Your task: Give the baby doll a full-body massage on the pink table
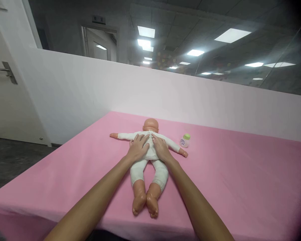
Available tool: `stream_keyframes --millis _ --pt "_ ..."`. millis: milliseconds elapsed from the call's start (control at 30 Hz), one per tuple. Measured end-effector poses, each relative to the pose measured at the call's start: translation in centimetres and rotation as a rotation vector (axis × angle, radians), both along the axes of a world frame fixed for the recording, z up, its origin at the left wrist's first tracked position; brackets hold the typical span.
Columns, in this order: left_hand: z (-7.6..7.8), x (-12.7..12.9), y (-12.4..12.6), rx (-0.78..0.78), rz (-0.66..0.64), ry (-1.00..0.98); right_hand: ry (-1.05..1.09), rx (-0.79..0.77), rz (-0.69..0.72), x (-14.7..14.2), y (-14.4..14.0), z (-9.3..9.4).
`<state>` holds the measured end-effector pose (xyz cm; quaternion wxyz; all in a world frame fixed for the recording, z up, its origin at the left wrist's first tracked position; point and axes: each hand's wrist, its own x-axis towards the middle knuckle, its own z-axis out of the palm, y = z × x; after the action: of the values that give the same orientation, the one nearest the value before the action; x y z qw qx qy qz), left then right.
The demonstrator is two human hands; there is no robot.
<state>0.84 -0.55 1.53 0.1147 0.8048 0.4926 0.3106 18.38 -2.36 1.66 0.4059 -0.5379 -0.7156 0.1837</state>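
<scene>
The left hand (138, 147), fingers spread, and right hand (161, 146), fingers closer together, rest on the prone, tan-plastic, white-clothed baby doll (152, 154) at lower centre, where handling seems under way, while the clear, round, green-capped bottle (185, 141) right of centre sits untouched and what remains is unclear.

Bald plastic doll in white clothes (152, 153): face hidden.
Clear round green-capped bottle (186, 142): print (182, 143) too small.
Bare forearms (97, 196): cut off, seven and five o'clock.

To the left we see a pale door (15, 110) with a metal handle (10, 72). Ahead of us, above a white wall (178, 97), dark glass (177, 30) shows bright ceiling lights (232, 35).
</scene>
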Motion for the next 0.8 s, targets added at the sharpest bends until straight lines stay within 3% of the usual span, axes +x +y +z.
stream_keyframes --millis 167,367,567,800 --pt "-0.2 0.0 0.3 -0.085 -0.002 0.018 -0.02 -0.054 0.001 0.0 -0.1 0.1" --pt "-0.2 0.0 0.1 0.021 -0.019 -0.001 -0.024 -0.012 -0.014 0.1 0.3 -0.3" --pt "-0.3 0.0 0.0 -0.087 -0.012 0.049 -0.039 0.041 0.044 0.3 0.8 -1.3" --pt "-0.9 0.1 0.3 -0.019 -0.064 0.054 -0.003 0.028 0.069 0.5 1.1 -2.6"
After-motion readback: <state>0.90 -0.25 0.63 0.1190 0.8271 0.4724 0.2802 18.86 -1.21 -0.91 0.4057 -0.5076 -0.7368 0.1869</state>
